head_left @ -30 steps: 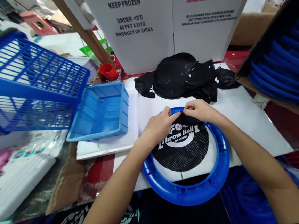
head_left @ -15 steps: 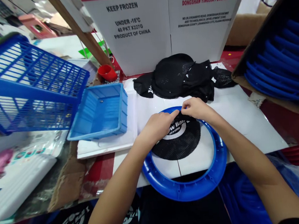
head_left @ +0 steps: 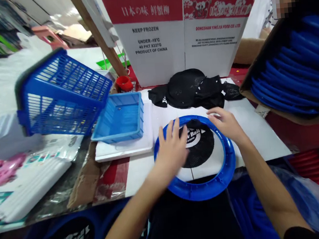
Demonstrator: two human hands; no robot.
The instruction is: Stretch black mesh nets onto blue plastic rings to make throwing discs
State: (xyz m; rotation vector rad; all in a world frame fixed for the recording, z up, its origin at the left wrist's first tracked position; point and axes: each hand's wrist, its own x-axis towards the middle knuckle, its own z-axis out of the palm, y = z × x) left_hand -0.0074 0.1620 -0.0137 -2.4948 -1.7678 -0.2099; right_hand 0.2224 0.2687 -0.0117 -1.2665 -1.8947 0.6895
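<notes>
A blue plastic ring point(head_left: 207, 188) lies flat on the white board point(head_left: 261, 133) at the table's near edge. Inside it sits a round black mesh net point(head_left: 199, 149) printed with white "Throw Ball" lettering. My left hand point(head_left: 172, 150) rests over the ring's left side with fingers spread and flat, partly covering the net. My right hand point(head_left: 225, 125) hovers over the ring's upper right rim, fingers loosely stretched, holding nothing. A heap of more black nets point(head_left: 193, 88) lies behind the ring.
A light blue tray point(head_left: 120, 117) and a tilted dark blue basket point(head_left: 62, 92) stand at the left. A white "KEEP FROZEN" carton point(head_left: 175, 40) is behind. A box of stacked blue rings point(head_left: 295, 74) is at the right, a small red cup point(head_left: 124, 83) by the carton. Another person's arm point(head_left: 250, 50) shows behind.
Both hands let go of the net's top edge, where they had pinched it, and spread open. The left hand slid down and left over the ring; the view tilted upward.
</notes>
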